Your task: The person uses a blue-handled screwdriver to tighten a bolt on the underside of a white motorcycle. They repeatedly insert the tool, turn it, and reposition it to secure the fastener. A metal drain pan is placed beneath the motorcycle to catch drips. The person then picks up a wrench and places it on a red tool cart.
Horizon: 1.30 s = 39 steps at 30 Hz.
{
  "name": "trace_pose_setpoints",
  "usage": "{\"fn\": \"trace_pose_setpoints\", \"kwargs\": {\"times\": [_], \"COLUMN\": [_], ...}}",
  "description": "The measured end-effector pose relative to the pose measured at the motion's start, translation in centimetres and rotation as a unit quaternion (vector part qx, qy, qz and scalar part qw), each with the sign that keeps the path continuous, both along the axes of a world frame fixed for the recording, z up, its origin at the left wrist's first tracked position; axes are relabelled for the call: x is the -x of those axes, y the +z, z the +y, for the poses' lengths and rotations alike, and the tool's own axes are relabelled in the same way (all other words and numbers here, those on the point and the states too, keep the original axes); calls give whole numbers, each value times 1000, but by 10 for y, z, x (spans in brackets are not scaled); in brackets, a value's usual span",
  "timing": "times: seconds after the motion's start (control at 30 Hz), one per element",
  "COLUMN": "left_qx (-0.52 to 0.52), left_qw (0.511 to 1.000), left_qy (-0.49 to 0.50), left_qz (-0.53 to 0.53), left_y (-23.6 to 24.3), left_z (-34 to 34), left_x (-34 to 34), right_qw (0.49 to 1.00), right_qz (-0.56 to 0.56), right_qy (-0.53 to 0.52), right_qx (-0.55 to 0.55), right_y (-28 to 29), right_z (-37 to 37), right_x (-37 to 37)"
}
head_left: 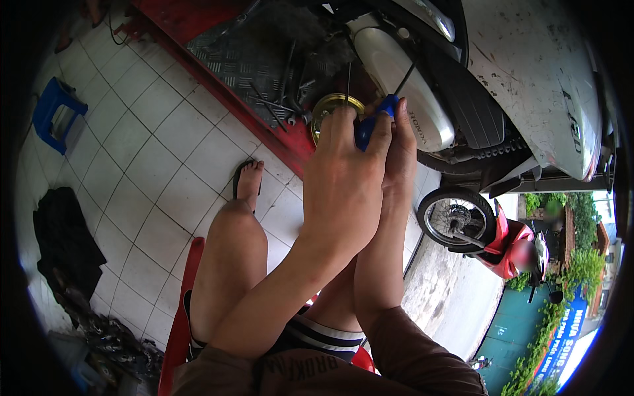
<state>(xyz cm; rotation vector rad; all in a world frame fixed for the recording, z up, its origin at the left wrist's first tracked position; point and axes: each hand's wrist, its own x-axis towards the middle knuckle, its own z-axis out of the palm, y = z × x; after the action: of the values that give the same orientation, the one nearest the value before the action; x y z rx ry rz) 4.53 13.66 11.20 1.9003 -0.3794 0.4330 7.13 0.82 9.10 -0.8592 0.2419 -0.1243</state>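
Brown shirt (317,379) cut off below, hands (347,175) partly hide a blue-handled tool (389,104).

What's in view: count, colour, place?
Screwdriver-like tool: one, blue, centre
Thin rod: one, grey, upper centre
Round dish: one, gold, upper centre
Motorbike: one, silver, upper right
Platform: one, red-edged, top
Loose tools: several, grey, on platform
Stool: one, blue, upper left
Tiles: many, white, left
Cloth: one, black, left
Metal parts: several, dark, lower left
Second motorbike: one, red, right
Sign: one, blue, lower right
Wall: one, teal, lower right
Greenery: patches, green, right
Seat: one, red, lower centre
Legs: two, bare, below centre
Left hand: one, bare, on tool
Right hand: one, bare, beside it
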Motion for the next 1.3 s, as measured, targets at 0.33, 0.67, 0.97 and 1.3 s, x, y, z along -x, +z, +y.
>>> {"fn": "trace_pose_setpoints", "kwargs": {"times": [0.33,0.67,0.97,1.3], "left_qx": [335,457,262,334], "left_qw": [894,735,835,809], "left_qy": [-160,-240,-239,-125], "left_qz": [250,440,421,468], "left_y": [-1,-14,-40,-77], "left_z": [-5,9,-2,-51], "left_x": [-10,-17,-31,-31], "right_qw": [998,998,982,863], "right_qz": [-45,-34,14,-83], "right_qy": [19,5,81,-224], "right_qx": [-30,43,169,445], "right_y": [3,-12,1,-28], "right_z": [-8,2,-46,-138], "right_x": [-1,-6,22,165]}}
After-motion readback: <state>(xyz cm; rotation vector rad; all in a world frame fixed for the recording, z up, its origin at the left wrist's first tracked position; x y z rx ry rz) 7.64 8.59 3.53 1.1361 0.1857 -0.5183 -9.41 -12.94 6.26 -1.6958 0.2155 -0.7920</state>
